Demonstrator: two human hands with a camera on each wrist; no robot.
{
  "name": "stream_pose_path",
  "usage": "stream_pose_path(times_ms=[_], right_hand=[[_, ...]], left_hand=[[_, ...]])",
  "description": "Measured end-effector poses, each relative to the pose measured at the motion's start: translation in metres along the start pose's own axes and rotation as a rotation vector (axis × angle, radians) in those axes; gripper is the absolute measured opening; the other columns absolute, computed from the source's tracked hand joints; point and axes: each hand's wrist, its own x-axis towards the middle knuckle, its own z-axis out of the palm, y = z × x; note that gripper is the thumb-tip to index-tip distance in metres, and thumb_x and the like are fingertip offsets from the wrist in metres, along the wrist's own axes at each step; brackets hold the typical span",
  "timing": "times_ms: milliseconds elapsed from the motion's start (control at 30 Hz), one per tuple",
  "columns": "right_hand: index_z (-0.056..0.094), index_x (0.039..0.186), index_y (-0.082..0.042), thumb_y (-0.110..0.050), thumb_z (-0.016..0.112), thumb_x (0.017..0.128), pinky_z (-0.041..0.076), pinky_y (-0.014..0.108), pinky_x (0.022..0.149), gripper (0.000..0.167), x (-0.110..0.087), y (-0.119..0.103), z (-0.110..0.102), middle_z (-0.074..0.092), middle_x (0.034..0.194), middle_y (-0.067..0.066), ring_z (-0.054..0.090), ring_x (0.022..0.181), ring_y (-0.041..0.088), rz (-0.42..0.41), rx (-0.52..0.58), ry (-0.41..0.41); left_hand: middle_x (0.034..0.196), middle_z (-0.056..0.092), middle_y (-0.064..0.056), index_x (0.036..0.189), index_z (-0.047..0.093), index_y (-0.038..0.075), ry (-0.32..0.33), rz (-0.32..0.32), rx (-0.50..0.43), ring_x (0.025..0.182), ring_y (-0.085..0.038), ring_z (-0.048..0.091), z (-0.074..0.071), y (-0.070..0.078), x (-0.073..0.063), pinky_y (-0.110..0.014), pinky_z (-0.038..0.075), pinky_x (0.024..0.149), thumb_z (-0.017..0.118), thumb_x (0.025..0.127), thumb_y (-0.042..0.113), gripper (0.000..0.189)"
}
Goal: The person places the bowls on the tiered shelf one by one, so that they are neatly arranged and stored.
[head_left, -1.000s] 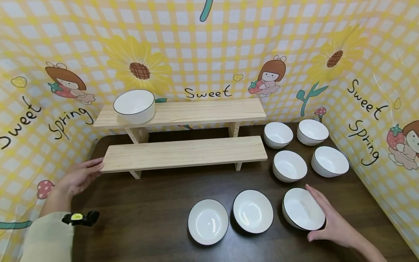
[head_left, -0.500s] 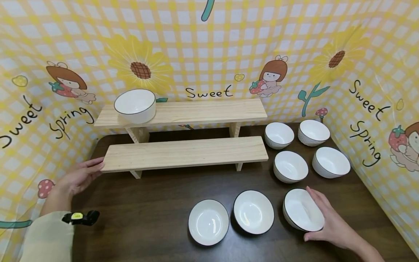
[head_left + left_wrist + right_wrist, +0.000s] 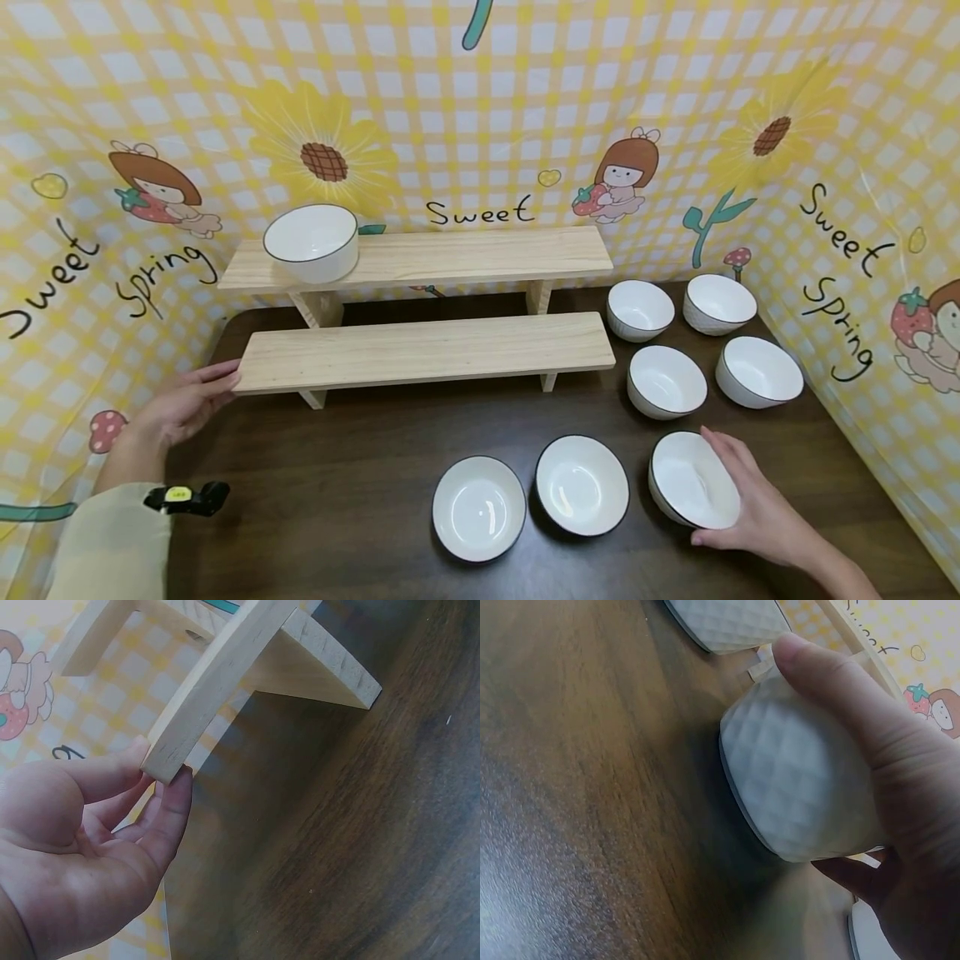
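Note:
My left hand (image 3: 183, 404) pinches the left end of the lower board of a two-tier wooden shelf (image 3: 427, 354). In the left wrist view, the thumb lies on one face of the board (image 3: 214, 697) and fingertips touch the other. My right hand (image 3: 761, 508) holds a white, dark-rimmed bowl (image 3: 693, 482) from its right side, thumb toward the front. The right wrist view shows a raised diamond pattern on that bowl (image 3: 802, 780). Two similar bowls, a middle one (image 3: 582, 485) and a left one (image 3: 478, 508), stand to its left.
Another white bowl (image 3: 311, 242) sits at the left of the upper shelf board (image 3: 472, 254). Several more bowls, among them one nearby (image 3: 666, 381), stand at the right of the dark wooden table (image 3: 322, 483). A yellow checked cloth (image 3: 480, 108) lines the back and sides.
My right hand has shifted slightly left around the bowl's rim, its thumb farther in along the front. The bowl itself stays in nearly the same place. The left hand keeps its place on the shelf.

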Motion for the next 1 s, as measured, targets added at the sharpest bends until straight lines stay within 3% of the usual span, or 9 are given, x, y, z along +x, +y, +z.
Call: stream_pose_path(times_ms=[333,667,1000], right_hand=[[0.031,0.157,0.001,-0.021,0.104,0.045,0.024,0.0,0.097,0.136,0.001,0.001,0.002,0.04,0.143,0.026,0.027,0.132,-0.01,-0.038,0.015,0.021],[0.033,0.157,0.0,-0.022,0.105,0.046,0.023,0.0,0.096,0.133,-0.001,-0.001,0.002,0.04,0.144,0.025,0.028,0.131,-0.01,-0.021,0.016,0.026],[0.033,0.158,-0.005,-0.021,0.104,0.045,0.024,0.0,0.093,0.135,0.007,-0.011,-0.014,0.041,0.143,0.021,0.029,0.129,-0.008,-0.05,-0.014,0.008]], left_hand=[[0.099,0.07,0.013,0.097,0.078,0.029,0.017,-0.001,0.016,0.091,-0.001,0.065,0.001,0.001,0.0,-0.018,0.055,0.079,0.061,0.102,0.004,0.031],[0.098,0.071,0.013,0.096,0.079,0.029,0.027,-0.01,0.014,0.091,0.0,0.065,0.001,0.002,0.001,-0.018,0.055,0.079,0.062,0.101,0.004,0.031],[0.098,0.07,0.013,0.096,0.078,0.03,0.024,-0.014,0.026,0.091,0.0,0.065,0.0,0.001,0.001,-0.018,0.055,0.079,0.064,0.101,0.007,0.028]])
